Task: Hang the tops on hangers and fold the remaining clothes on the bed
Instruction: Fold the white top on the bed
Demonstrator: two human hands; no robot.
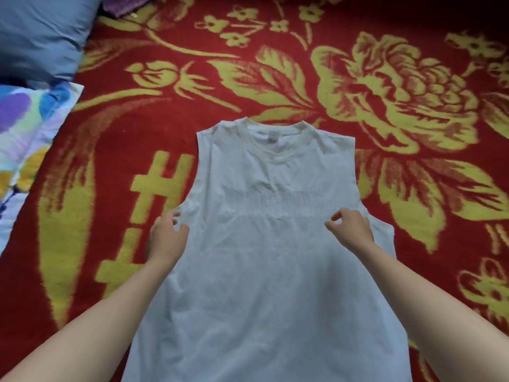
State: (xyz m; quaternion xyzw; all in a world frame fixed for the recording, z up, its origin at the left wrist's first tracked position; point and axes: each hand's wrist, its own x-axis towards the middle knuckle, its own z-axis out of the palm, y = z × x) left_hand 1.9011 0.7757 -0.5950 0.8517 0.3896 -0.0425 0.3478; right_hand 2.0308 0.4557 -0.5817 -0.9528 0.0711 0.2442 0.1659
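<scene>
1. We are spreading the white top (275,257) flat on the bed's red blanket (115,150).
2. Our left hand (166,238) and right hand (352,230) are curling near its armholes; we cannot tell whether they are gripping.
3. The next move is probably calling for a hanger.

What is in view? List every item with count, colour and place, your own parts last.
sleeveless top: one, white, spread flat on the blanket, neck away from the person.
blanket: one, red with yellow flowers, under everything.
pillow: one, blue, far left corner.
patterned cloth: one, white with purple, blue and yellow blotches, left edge, nearer than the pillow.
purple fabric: one piece, top edge beside the pillow; too little shows to name it.
left grip: one, fingers curled at the top's left armhole edge; pinch unclear.
right grip: one, fingers curled over the top near its right armhole; hold unclear.
</scene>
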